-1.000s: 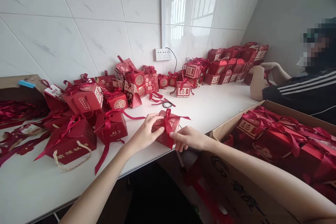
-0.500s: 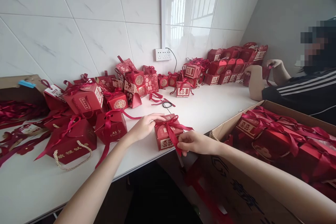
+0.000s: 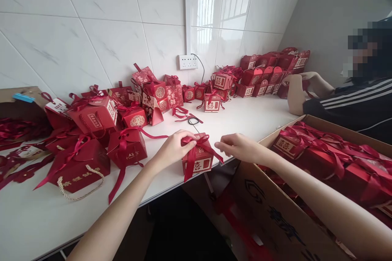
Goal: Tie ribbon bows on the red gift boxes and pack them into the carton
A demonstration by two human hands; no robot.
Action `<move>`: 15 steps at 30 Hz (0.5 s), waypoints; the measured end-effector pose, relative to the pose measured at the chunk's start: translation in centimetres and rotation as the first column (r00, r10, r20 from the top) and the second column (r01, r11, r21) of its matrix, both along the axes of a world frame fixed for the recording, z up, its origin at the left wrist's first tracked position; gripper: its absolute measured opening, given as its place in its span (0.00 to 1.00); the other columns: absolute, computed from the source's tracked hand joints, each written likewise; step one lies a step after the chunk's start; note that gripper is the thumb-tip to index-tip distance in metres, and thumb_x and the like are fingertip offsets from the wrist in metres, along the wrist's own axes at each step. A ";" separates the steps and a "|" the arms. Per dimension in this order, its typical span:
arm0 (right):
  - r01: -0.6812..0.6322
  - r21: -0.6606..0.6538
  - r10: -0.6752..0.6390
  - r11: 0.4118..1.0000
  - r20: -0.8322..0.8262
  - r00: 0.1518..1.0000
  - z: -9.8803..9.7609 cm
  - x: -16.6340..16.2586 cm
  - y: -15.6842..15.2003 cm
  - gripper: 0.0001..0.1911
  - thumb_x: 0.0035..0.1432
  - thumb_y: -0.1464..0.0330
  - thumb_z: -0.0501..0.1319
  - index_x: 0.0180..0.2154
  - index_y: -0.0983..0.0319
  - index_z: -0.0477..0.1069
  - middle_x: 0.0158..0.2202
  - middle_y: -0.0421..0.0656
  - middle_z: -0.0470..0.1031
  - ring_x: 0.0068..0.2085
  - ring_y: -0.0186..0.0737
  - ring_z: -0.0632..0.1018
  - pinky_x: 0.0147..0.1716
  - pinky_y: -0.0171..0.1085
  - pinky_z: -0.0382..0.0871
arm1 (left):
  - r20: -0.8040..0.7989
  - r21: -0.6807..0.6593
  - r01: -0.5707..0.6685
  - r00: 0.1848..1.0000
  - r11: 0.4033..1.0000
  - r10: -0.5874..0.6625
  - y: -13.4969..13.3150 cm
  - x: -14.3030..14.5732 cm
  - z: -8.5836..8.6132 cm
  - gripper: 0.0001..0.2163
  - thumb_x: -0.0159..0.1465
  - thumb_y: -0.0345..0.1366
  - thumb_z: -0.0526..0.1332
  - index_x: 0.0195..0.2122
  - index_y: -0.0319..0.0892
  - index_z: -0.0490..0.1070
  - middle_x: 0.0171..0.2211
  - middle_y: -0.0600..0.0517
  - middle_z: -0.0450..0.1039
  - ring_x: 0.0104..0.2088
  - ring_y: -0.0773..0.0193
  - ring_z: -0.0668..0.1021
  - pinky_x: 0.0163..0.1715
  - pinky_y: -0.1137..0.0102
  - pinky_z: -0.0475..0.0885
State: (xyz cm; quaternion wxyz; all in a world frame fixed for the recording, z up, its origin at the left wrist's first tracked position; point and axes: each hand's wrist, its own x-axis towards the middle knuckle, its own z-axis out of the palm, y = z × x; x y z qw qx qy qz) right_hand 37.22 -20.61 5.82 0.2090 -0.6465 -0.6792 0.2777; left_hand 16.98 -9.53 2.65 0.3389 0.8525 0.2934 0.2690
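A small red gift box (image 3: pixel 206 153) with gold print and a pale label stands at the table's front edge. Its top carries a red ribbon bow (image 3: pixel 200 142), one tail hanging down the front and the other reaching right. My left hand (image 3: pixel 175 147) pinches the bow's left loop between thumb and fingers. Just right of the box, my right hand (image 3: pixel 240 147) hovers with loosely bent fingers, holding nothing. Its fingertips are close above the right ribbon tail (image 3: pixel 217 155). To the left sits another ribboned red box (image 3: pixel 130 149).
A cardboard carton (image 3: pixel 275 204) full of ribboned red boxes stands at the right, beside the table edge. More boxes (image 3: pixel 82 167) crowd the left and the wall side. A black cable (image 3: pixel 193 121) lies behind my box. A co-worker's hands (image 3: pixel 298 87) are at the far right.
My right hand has let go of the front ribbon tail and moved up and right. That tail now hangs down the box front. My left thumb and fingers have closed on the bow's loop.
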 end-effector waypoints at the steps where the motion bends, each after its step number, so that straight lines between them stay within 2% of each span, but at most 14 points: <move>1: 0.047 0.013 -0.047 0.999 0.042 0.998 -0.5 0.2 0.5 0.23 0.58 0.51 0.50 0.24 0.63 0.66 0.24 0.42 0.72 0.25 0.34 0.69 0.26 0.33 0.61 | -0.010 0.028 -0.008 1.000 1.000 0.008 0.0 0.1 -0.2 0.10 0.59 0.41 0.57 0.36 0.42 0.72 0.44 0.48 0.72 0.47 0.57 0.73 0.49 0.65 0.67; 3: 0.041 -0.069 -0.041 0.997 0.008 0.999 -1.5 0.3 1.3 0.22 0.57 0.51 0.52 0.25 0.62 0.66 0.26 0.42 0.73 0.26 0.34 0.70 0.27 0.33 0.62 | -0.018 0.046 -0.010 1.000 0.999 0.011 0.1 0.1 -0.5 0.08 0.58 0.39 0.58 0.35 0.42 0.71 0.45 0.48 0.70 0.47 0.58 0.73 0.50 0.65 0.67; 5: -0.027 -0.168 0.006 0.985 -0.124 0.992 -2.4 -0.1 1.5 0.21 0.56 0.52 0.53 0.23 0.62 0.65 0.23 0.40 0.72 0.25 0.32 0.69 0.26 0.32 0.62 | -0.016 0.030 -0.009 1.000 0.999 0.009 0.1 0.1 -0.7 0.08 0.58 0.40 0.58 0.35 0.43 0.71 0.45 0.48 0.69 0.48 0.58 0.73 0.50 0.65 0.67; 7: -0.073 -0.196 0.023 0.978 -0.245 0.969 -2.8 -0.8 1.3 0.19 0.55 0.54 0.55 0.22 0.62 0.63 0.20 0.38 0.69 0.22 0.30 0.68 0.23 0.31 0.61 | -0.009 0.008 -0.007 1.000 1.000 0.007 0.1 0.0 -0.8 0.08 0.57 0.40 0.59 0.35 0.43 0.71 0.46 0.48 0.69 0.49 0.58 0.72 0.50 0.65 0.66; 10: -0.125 -0.215 0.049 0.969 -0.329 0.943 -2.4 -1.4 0.4 0.17 0.54 0.56 0.56 0.24 0.63 0.64 0.19 0.37 0.68 0.21 0.29 0.68 0.21 0.30 0.61 | 0.028 -0.017 -0.013 1.000 1.000 0.013 0.2 -0.3 -1.0 0.10 0.57 0.42 0.59 0.36 0.43 0.70 0.46 0.49 0.69 0.49 0.58 0.72 0.51 0.65 0.65; 12: -0.216 -0.309 0.115 0.926 -0.313 0.943 -1.5 -1.1 -0.2 0.17 0.54 0.55 0.57 0.26 0.63 0.66 0.21 0.38 0.69 0.23 0.30 0.70 0.22 0.30 0.63 | 0.084 -0.038 -0.067 0.994 0.997 0.070 0.3 -0.7 -1.0 0.11 0.58 0.44 0.58 0.37 0.43 0.69 0.46 0.49 0.70 0.50 0.58 0.71 0.50 0.65 0.65; 15: -0.290 -0.510 0.209 0.810 -0.211 0.955 0.2 0.4 -0.3 0.21 0.49 0.51 0.60 0.25 0.63 0.69 0.26 0.43 0.73 0.25 0.34 0.73 0.23 0.32 0.66 | 0.146 -0.065 -0.239 0.958 0.969 0.246 0.4 -1.3 -0.7 0.14 0.59 0.47 0.55 0.36 0.42 0.67 0.42 0.49 0.70 0.44 0.59 0.73 0.44 0.67 0.66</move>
